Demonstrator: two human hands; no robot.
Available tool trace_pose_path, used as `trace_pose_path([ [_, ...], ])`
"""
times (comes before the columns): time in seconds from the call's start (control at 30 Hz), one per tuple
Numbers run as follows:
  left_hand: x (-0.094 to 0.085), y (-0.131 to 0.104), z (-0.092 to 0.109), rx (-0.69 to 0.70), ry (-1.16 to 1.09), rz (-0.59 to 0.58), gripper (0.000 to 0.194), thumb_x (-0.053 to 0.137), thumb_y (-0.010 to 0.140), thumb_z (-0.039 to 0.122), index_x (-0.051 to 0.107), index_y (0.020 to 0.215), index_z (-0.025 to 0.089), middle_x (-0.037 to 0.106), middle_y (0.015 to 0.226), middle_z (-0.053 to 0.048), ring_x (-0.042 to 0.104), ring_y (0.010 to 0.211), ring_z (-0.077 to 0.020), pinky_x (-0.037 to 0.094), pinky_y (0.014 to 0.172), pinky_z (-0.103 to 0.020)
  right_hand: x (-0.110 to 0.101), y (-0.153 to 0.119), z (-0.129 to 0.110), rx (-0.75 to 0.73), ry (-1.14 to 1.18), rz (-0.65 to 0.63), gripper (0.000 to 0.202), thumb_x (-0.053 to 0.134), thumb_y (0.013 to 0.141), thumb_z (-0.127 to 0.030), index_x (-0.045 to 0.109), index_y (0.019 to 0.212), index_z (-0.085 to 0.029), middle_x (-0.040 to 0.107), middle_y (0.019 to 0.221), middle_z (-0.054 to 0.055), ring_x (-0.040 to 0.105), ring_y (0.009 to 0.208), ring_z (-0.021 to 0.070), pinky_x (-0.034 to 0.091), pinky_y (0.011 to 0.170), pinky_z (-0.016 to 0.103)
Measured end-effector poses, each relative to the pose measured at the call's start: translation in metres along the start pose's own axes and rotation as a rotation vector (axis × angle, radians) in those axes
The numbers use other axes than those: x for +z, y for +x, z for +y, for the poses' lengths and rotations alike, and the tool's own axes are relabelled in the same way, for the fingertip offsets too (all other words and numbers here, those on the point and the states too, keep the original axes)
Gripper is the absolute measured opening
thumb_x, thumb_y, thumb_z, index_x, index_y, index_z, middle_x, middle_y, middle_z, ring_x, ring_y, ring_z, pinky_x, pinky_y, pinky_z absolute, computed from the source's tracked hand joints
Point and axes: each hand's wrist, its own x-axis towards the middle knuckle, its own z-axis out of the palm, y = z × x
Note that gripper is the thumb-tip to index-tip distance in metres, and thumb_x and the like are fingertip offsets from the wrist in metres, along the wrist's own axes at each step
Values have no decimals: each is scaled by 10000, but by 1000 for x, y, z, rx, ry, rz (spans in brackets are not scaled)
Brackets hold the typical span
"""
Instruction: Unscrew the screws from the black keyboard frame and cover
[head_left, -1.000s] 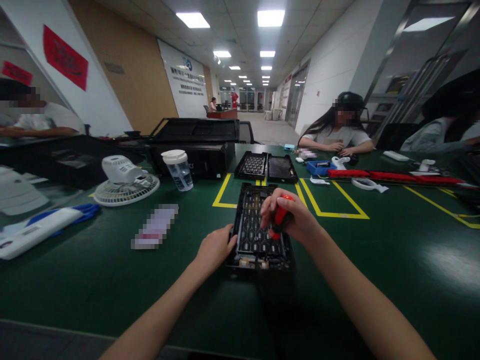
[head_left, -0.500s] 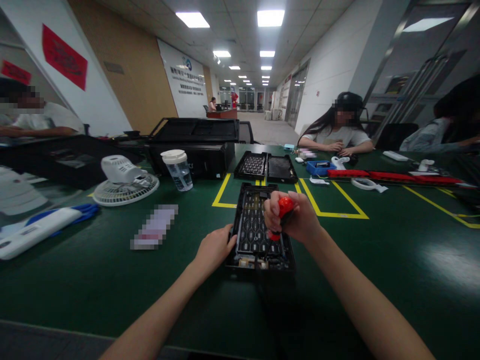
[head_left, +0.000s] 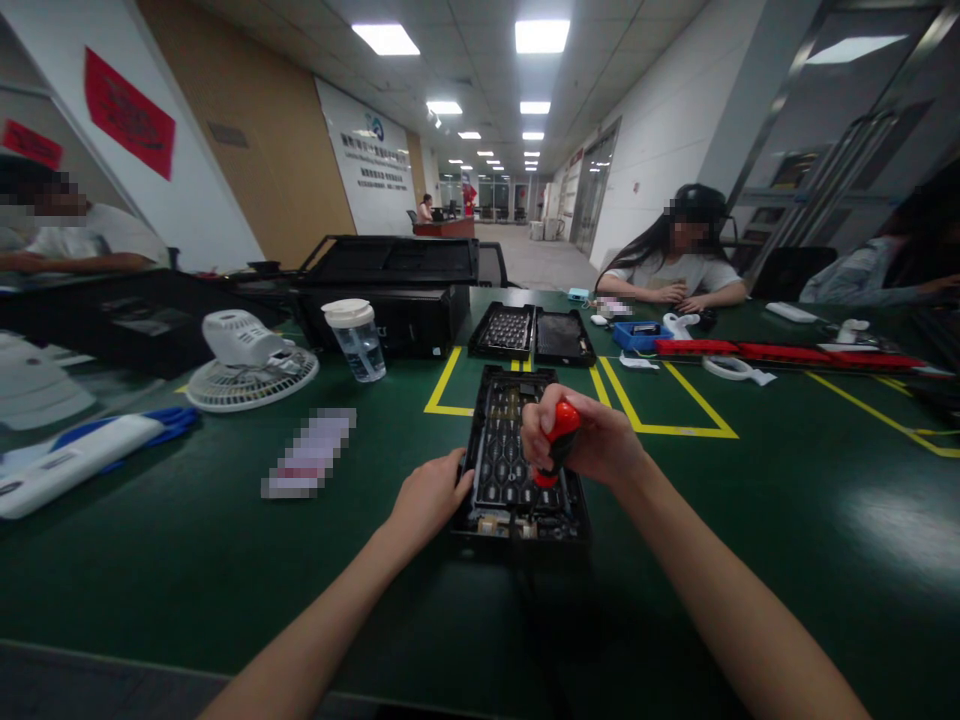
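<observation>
A black rectangular case (head_left: 495, 470) with rows of dark rounded cells inside lies on the green table in front of me. My left hand (head_left: 429, 492) grips the case's left wall, thumb over the rim and fingers along the outside. In my right hand (head_left: 592, 440) is a screwdriver (head_left: 561, 435) with a red and black handle, held over the right half of the case. Its handle leans, top to the right, and the lower end points down into the case. The screwdriver's tip is too dark to make out.
Beyond the case lies an opened black case (head_left: 502, 330) near yellow tape (head_left: 682, 431). Leftward are a lidded water bottle (head_left: 358, 345), a white fan (head_left: 251, 365) and a blurred-out flat object (head_left: 311, 455). A blue tray (head_left: 636, 337) is back right; people sit around.
My right hand has tilted the screwdriver and lowered it slightly, its lower end shifting a little toward me. My left hand and the case stay where they were.
</observation>
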Motion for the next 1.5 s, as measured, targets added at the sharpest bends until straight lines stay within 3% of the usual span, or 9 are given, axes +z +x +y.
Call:
trace_pose_path([
  [0.73, -1, -1, 1, -18, -1, -20, 372, 378, 858, 385, 473, 1180, 223, 656, 984, -69, 620, 879, -199, 446, 743, -281, -14, -3, -2, -19, -80, 23, 269, 451, 833, -413, 507, 875, -154, 534, 825, 55, 549, 692, 158, 424, 652, 317],
  [1.17, -4, -1, 3, -22, -10, -30, 374, 373, 861, 383, 474, 1180, 215, 651, 992, -72, 616, 884, -204, 447, 748, -286, -12, -9, -12, 7, -151, -57, 174, 517, 836, -320, 478, 923, -175, 538, 915, 59, 573, 848, 180, 481, 752, 413],
  [1.5, -1, -1, 2, -14, -11, -17, 370, 378, 859, 387, 480, 1171, 215, 658, 972, -70, 620, 883, -204, 447, 753, -290, -13, -12, -19, -20, -275, -61, 131, 514, 844, -259, 453, 926, -176, 542, 900, 59, 566, 842, 160, 484, 703, 334],
])
